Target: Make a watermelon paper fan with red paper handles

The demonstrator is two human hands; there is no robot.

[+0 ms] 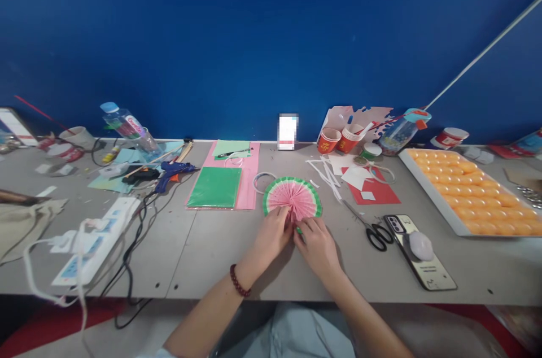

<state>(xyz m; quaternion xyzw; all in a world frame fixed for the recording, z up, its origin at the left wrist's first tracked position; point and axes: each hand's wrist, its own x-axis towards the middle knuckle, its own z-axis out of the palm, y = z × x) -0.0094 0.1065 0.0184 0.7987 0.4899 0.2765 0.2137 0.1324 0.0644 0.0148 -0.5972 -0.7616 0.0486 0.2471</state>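
A pleated paper fan (293, 194), pink with a white band and green rim like a watermelon, lies spread on the table in front of me. My left hand (274, 229) has its fingers closed on the fan's lower left edge near the centre. On the lower right edge, my right hand (315, 239) pinches the folded paper, with a bit of green showing by the fingertips. Behind the fan's left side lies a roll of tape (265, 175). Scissors (378, 235) with black handles rest to the right of my right hand.
Green paper (215, 187) lies on pink sheets at the left. Farther left are a blue glue gun (174, 173) and a white power strip (99, 239) with cables. A phone (427, 273), red paper cups (329, 140) and a tray of orange balls (474, 194) stand right.
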